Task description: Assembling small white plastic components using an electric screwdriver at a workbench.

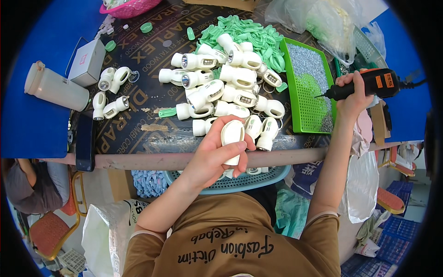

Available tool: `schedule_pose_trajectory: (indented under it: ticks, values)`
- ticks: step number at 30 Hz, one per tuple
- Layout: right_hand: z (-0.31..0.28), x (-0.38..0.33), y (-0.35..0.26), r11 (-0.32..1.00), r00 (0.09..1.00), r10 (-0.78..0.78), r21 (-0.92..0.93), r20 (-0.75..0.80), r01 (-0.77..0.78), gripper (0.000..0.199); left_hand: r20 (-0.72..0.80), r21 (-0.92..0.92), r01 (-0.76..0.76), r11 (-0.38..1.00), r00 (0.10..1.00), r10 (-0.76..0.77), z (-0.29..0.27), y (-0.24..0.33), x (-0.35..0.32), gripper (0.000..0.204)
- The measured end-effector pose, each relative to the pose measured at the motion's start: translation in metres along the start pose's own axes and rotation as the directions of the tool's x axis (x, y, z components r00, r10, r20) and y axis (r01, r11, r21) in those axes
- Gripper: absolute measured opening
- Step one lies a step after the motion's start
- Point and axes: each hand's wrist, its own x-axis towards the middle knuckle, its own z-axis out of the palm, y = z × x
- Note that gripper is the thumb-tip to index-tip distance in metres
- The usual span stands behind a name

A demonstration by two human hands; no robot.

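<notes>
My left hand (217, 150) is closed round a small white flashlight (232, 138), held just over the table's front edge with the thumb across its body. In my right hand (354, 94) is a black electric screwdriver (367, 85) with orange labels, its thin bit pointing left over a bright green tray (299, 104). Small silvery screws (308, 60) fill the tray's far part. A pile of white flashlights (237, 76) lies beyond my left hand, some showing lenses. Behind it is a heap of green plastic pieces (244, 34).
At left stand a white box (86, 62) and a translucent jug (55, 85), with several separate flashlights (110, 79) nearby. A pink basket (131, 8) is at the back. Clear plastic bags (318, 21) lie back right. Below the table edge sits a blue-grey basket (272, 180).
</notes>
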Motion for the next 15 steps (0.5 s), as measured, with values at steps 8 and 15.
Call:
schedule_pose_trajectory:
  ticks: [8,15]
  values:
    - [-0.0002,0.0006,0.0015,1.0,1.0,-0.005,-0.013,0.004,0.005,0.016,0.002,0.029,0.005,1.0,1.0,-0.005,0.0003,0.0005,0.001,0.041]
    - [-0.0019,0.0015,0.0033,1.0,1.0,0.005,-0.007,0.01,-0.005,0.016,0.015,0.031,0.007,0.999,1.0,-0.008,-0.0003,0.001,0.0016,0.041]
